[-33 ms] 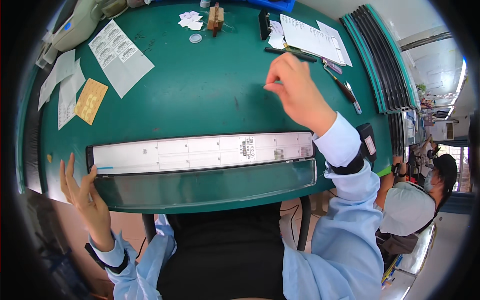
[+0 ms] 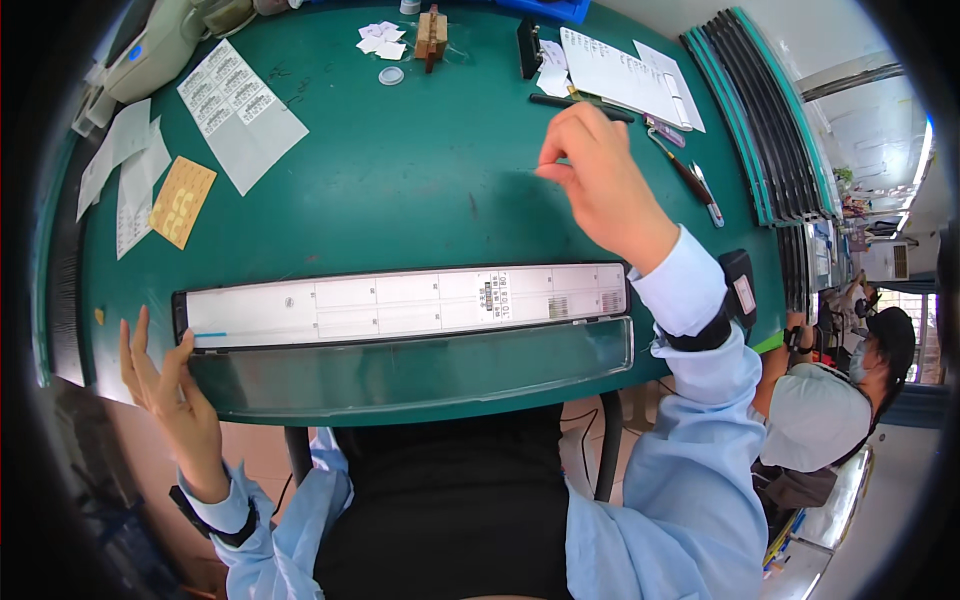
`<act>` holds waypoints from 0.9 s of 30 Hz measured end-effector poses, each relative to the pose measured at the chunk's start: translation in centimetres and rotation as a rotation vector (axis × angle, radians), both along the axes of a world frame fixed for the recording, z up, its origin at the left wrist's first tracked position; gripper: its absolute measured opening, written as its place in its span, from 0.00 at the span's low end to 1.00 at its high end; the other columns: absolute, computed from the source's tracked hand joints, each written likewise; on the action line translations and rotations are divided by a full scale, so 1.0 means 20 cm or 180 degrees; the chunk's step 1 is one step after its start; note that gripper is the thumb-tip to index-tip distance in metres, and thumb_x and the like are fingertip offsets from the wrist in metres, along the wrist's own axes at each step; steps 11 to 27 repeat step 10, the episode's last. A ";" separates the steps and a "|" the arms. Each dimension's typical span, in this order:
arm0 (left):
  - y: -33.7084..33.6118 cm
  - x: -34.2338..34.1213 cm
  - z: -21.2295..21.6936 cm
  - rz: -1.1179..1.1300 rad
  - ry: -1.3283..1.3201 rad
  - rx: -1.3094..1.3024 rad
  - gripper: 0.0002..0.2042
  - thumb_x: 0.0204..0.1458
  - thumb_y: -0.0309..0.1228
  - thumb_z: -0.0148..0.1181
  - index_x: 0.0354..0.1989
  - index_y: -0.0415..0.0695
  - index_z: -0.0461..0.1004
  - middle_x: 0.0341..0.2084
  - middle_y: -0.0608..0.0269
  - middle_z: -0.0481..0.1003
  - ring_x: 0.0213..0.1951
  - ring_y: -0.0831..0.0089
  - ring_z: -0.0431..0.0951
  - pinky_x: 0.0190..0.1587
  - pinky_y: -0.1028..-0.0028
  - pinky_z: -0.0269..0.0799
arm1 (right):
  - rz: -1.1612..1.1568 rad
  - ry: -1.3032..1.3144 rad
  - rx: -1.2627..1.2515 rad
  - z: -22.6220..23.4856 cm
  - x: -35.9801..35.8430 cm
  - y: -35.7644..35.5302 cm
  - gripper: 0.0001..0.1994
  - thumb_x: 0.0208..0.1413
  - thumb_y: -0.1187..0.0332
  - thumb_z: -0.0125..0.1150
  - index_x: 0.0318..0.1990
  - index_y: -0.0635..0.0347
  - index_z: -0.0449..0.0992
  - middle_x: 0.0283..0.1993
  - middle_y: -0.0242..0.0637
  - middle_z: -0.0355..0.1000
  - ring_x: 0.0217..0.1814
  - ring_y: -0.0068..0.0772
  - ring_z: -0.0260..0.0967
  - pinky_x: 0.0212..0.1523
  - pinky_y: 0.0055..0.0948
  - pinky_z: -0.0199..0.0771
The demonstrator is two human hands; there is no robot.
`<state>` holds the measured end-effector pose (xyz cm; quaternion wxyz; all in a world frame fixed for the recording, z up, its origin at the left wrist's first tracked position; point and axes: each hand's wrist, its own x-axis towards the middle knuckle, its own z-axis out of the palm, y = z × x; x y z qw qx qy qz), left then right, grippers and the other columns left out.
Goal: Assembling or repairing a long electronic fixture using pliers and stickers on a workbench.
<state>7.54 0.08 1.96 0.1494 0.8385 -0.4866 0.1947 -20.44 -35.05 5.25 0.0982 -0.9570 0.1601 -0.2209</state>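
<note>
Left hand: the left hand (image 2: 170, 385) is at the left end of the long white panel in a black frame (image 2: 400, 303), palm open, fingers (image 2: 135, 345) spread and pointing up; its thumb side touches the panel's end, and it grips nothing.
Right hand: the right hand (image 2: 600, 180) is raised over the green table (image 2: 400, 180), well behind the panel; thumb and forefinger are pinched together at the tips, the other fingers curled. Whether something thin is held in the pinch cannot be told.
Long panel: it lies crosswise along the near edge of the table, with a clear curved plastic cover strip (image 2: 410, 368) just in front of it, touching along its length.
Behind the right hand: a black pen (image 2: 575, 102), a white sheet of paper with writing (image 2: 620, 75) and a pair of red-handled tools (image 2: 685, 170) lie on the table.
Left part of the table: white label sheets (image 2: 240, 110) and a yellow card (image 2: 182, 200) lie flat.
Far edge: a small wooden block (image 2: 432, 32) and a small clear round lid (image 2: 391, 75).
Right side: another person in a white cap (image 2: 815, 415) sits beyond the table edge.
</note>
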 end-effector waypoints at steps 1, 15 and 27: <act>0.01 0.00 0.00 0.0051 -0.0136 0.0100 0.17 0.45 0.13 0.48 0.39 0.43 0.78 0.61 0.51 0.66 0.67 0.49 0.56 0.67 0.55 0.46 | 0.0008 -0.0013 0.0015 0.02 -0.02 0.01 0.11 0.45 0.81 0.63 0.32 0.56 0.68 0.37 0.35 0.63 0.43 0.38 0.63 0.43 0.36 0.54; -0.34 -0.54 0.17 -0.0562 0.0412 0.0540 0.22 0.50 0.18 0.49 0.56 0.41 0.69 0.65 0.48 0.59 0.69 0.48 0.51 0.68 0.51 0.41 | 0.0065 0.0737 -0.0020 0.01 -0.24 0.25 0.11 0.42 0.79 0.62 0.31 0.57 0.67 0.39 0.37 0.64 0.43 0.40 0.63 0.44 0.34 0.55; -0.34 -0.54 0.17 -0.0562 0.0412 0.0540 0.22 0.50 0.18 0.49 0.56 0.41 0.69 0.65 0.48 0.59 0.69 0.48 0.51 0.68 0.51 0.41 | 0.0065 0.0737 -0.0020 0.01 -0.24 0.25 0.11 0.42 0.79 0.62 0.31 0.57 0.67 0.39 0.37 0.64 0.43 0.40 0.63 0.44 0.34 0.55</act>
